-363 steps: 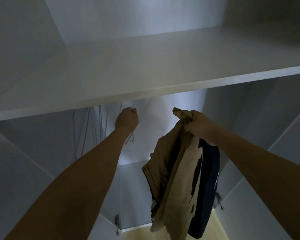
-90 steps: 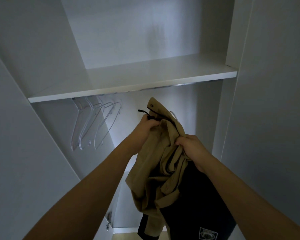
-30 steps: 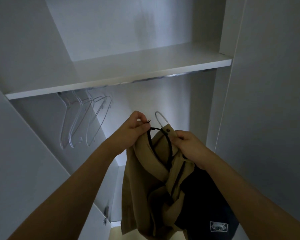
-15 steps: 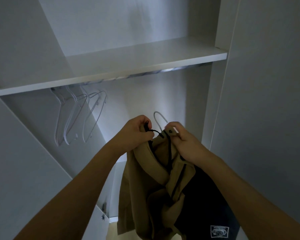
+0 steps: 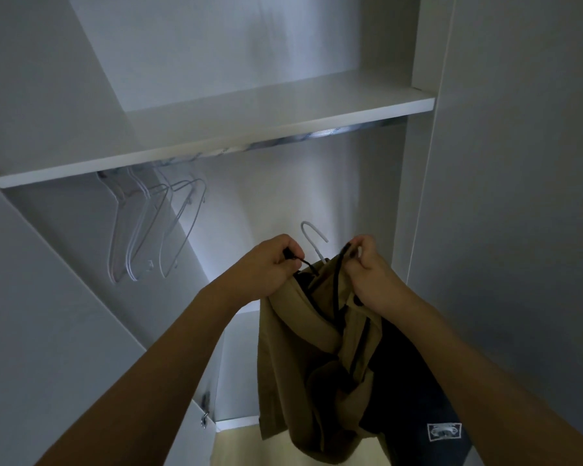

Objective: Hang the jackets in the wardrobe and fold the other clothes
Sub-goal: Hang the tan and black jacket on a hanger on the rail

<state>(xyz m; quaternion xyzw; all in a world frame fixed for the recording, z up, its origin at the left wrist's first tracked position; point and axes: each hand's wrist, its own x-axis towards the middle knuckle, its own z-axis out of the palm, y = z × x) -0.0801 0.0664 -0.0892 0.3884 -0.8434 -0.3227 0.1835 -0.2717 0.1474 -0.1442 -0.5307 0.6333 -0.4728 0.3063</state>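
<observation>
Inside the open wardrobe (image 5: 505,196), both hands hold a tan jacket (image 5: 303,358) up at its collar, below the shelf (image 5: 216,142) and the rail (image 5: 317,137) under it. The left hand (image 5: 270,267) pinches one end of the black drawcord (image 5: 337,280) together with the collar edge; the right hand (image 5: 371,274) pinches the other end and the opposite edge. A white hanger hook (image 5: 312,238) pokes up between them, so the jacket seems partly threaded onto it. A dark garment (image 5: 411,398) with a white patch hangs behind the jacket, though what holds it cannot be told. Three spare hangers (image 5: 155,237) sit on the rail to the left. The step in hand looks like settling the jacket on the hanger; next, the hook would need lifting onto the rail.
</observation>
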